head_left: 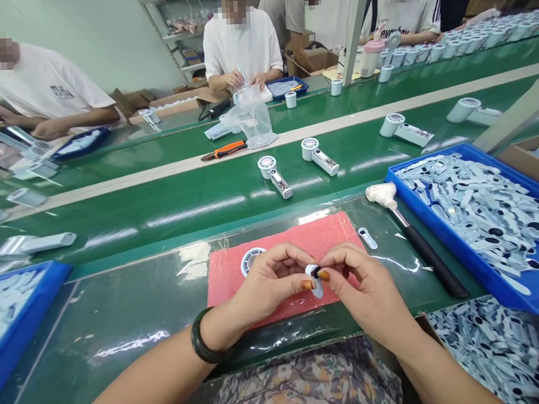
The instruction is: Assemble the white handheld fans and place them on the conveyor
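Note:
Over a red mat (pixel 228 290), a small light-blue plastic piece (pixel 317 288) is held up by both hands. My left hand (pixel 273 279) pinches its left side between thumb and forefinger. From the right, my right hand (pixel 366 281) pinches the same piece at a black spot near its top. The fingertips hide part of it. Partly behind my left hand, a round white slotted fan part (pixel 253 260) lies on the mat. A similar small light-blue piece with a black patch (pixel 367 238) rests just off the mat's right edge.
A white-headed mallet (pixel 416 240) lies right, beside a blue tray (pixel 472 258) of light-blue pieces; another blue tray (pixel 29 331) stands left. Handheld fan bodies (pixel 275 177) sit on the green conveyor (pixel 184 200). Orange-handled pliers (pixel 225 150) lie farther back. Several people work across the line.

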Available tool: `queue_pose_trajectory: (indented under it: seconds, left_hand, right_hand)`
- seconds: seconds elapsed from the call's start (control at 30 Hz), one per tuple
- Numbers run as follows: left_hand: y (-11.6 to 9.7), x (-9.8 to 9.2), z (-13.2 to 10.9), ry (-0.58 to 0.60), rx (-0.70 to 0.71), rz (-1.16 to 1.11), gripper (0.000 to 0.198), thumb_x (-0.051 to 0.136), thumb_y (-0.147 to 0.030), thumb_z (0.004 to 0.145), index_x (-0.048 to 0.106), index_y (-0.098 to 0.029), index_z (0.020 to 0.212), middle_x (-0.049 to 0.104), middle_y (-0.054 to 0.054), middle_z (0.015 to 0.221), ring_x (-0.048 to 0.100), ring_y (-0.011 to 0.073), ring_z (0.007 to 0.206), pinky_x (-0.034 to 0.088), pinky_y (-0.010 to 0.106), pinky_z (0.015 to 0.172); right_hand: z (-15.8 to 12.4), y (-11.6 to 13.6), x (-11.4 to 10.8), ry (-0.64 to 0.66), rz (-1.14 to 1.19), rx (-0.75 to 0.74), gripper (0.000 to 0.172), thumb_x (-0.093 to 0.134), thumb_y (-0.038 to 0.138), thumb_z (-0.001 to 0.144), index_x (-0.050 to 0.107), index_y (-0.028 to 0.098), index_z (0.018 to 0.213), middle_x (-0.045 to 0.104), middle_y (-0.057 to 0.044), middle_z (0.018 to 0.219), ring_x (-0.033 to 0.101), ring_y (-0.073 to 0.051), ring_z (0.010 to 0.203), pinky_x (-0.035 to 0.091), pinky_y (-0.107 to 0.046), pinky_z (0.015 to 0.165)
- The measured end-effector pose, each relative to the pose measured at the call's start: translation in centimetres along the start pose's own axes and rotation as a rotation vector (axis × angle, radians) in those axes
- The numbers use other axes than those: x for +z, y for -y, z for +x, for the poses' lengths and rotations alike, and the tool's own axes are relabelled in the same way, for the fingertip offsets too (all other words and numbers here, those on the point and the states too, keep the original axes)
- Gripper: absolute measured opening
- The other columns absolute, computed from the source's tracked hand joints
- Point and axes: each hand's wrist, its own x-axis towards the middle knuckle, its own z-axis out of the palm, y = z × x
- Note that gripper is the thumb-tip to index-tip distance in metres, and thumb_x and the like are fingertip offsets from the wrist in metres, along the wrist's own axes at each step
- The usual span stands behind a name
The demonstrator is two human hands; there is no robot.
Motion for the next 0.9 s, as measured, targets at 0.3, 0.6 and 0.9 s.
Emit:
queue_pose_trajectory:
  seconds: [0.3,0.6,0.9]
  left_hand:
    - [0.44,0.57,0.03,-0.048,-0.041,-0.024,0.025,0.089,-0.025,0.078,0.072,-0.014,0.092,0.075,0.004,0.083,0.071,0.0127,0.074,0.057,0.021,0.072]
    - [0.88,0.78,0.09,-0.026,-0.11,-0.141,0.027,0.091,-0.029,0.077,0.074,-0.014,0.093,0.075,0.004,0.082,0.071,0.0123,0.071,0.057,0.02,0.071]
    - [0.79,0.93,-0.08,-0.054,-0.128,-0.094,0.026,0.092,-0.026,0.075,0.074,-0.014,0.09,0.076,0.004,0.081,0.071,0.012,0.072,0.055,0.019,0.069]
  right_hand:
    - [-0.71,-0.02,-0.02,-0.092,-0.02,-0.124,0.012,0.062,0.023,0.099,0.064,0.024,0.087,0.062,0.0,0.082,0.055,-0.015,0.072,0.045,-0.027,0.064]
    - [-0.48,-0.04,-0.53,0.043,0.066,-0.05,0.016,0.059,0.029,0.102,0.065,0.024,0.088,0.063,0.001,0.084,0.058,-0.015,0.074,0.045,-0.029,0.066]
    - [-0.8,0.17,-0.7,0.023,-0.079,-0.078,0.014,0.06,0.022,0.1,0.065,0.024,0.087,0.062,0.001,0.083,0.057,-0.015,0.07,0.045,-0.028,0.062]
